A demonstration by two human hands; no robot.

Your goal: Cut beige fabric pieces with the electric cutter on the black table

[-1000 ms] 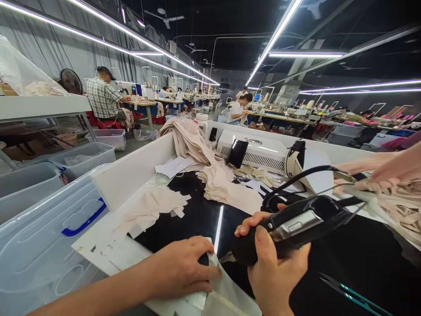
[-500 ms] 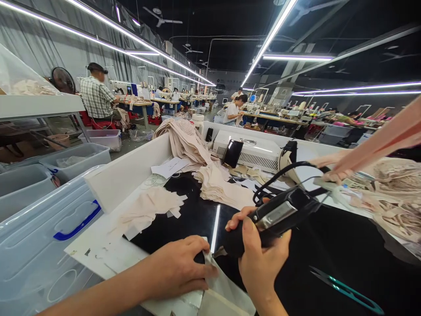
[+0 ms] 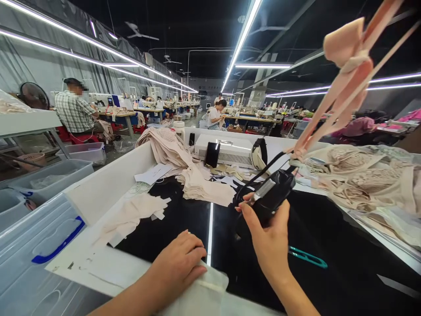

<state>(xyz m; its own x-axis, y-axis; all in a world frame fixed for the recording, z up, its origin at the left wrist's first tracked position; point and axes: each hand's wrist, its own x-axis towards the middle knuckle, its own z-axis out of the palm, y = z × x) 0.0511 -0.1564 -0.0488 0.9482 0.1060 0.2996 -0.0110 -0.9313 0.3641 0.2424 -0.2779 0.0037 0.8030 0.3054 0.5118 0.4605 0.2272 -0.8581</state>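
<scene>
In my right hand point(image 3: 268, 232) is a black corded hand tool point(image 3: 279, 191) with a metal plate on its side, its kind unclear. My fingers and thumb wrap round its body, and its lower end is dark and blurred. Knotted pink cloth strips point(image 3: 315, 127) run up from its top. My left hand point(image 3: 180, 261) rests at the front edge of the black table surface point(image 3: 158, 232), fingers together on a pale, thin cloth piece point(image 3: 210, 285). The tool is held above the table, apart from that piece. Teal thread snips point(image 3: 309, 258) lie right of my right wrist, partly hidden by it.
Beige cut pieces point(image 3: 207, 188) lie stacked mid-table, with loose ones point(image 3: 134, 215) at left. A phone point(image 3: 212, 154) leans on a white vented box point(image 3: 226, 151). Beige garments point(image 3: 362, 175) are heaped at right. Plastic bins point(image 3: 66, 173) stand left; people point(image 3: 74, 109) sit farther off.
My right hand has lifted the tool up and away from the pale piece. My left hand stays on that piece, which now lies flatter. The camera view has turned right.
</scene>
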